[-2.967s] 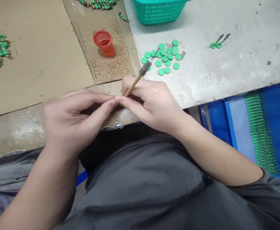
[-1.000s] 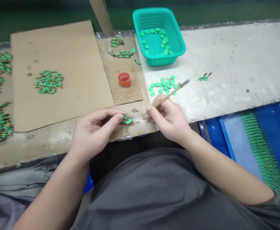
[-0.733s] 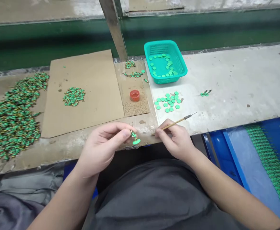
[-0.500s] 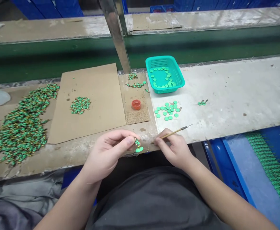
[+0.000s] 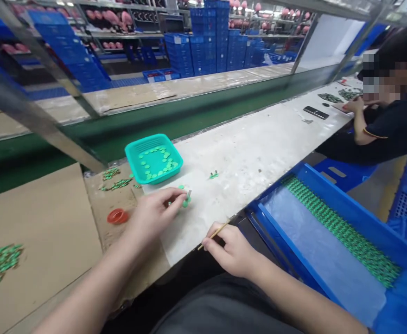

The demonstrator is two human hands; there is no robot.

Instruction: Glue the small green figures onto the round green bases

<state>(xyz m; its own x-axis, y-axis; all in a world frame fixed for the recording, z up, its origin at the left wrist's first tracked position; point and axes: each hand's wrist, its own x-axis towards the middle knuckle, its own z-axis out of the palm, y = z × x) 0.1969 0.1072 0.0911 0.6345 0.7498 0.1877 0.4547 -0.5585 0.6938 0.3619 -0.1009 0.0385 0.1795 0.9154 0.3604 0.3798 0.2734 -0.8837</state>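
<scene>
My left hand [image 5: 156, 213] pinches a small green figure [image 5: 188, 196] with a round disc base, above the white part of the bench. Behind those fingers lie loose green discs [image 5: 181, 187], partly hidden. My right hand [image 5: 233, 248], at the bench's front edge, is closed round the thin wooden handle of a fine paintbrush [image 5: 220, 229]; its tip is blurred. A teal basket [image 5: 130, 160] with green discs stands beyond my left hand. Left of that hand is a red cap [image 5: 117, 215]. Small green pieces on discs [image 5: 213, 175] stand to the right.
Cardboard [image 5: 57, 218] at left bears a pile of small green parts [image 5: 0, 264]. A blue tray [image 5: 314, 278] at right holds rows of green pieces. A slanted metal post [image 5: 50, 120] rises at left. A co-worker [image 5: 394, 111] sits far right, near a black phone [image 5: 315, 112].
My view has turned right, bringing the co-worker and more of the blue tray into sight. My left hand has carried the figure forward over the loose discs. My right hand keeps the paintbrush.
</scene>
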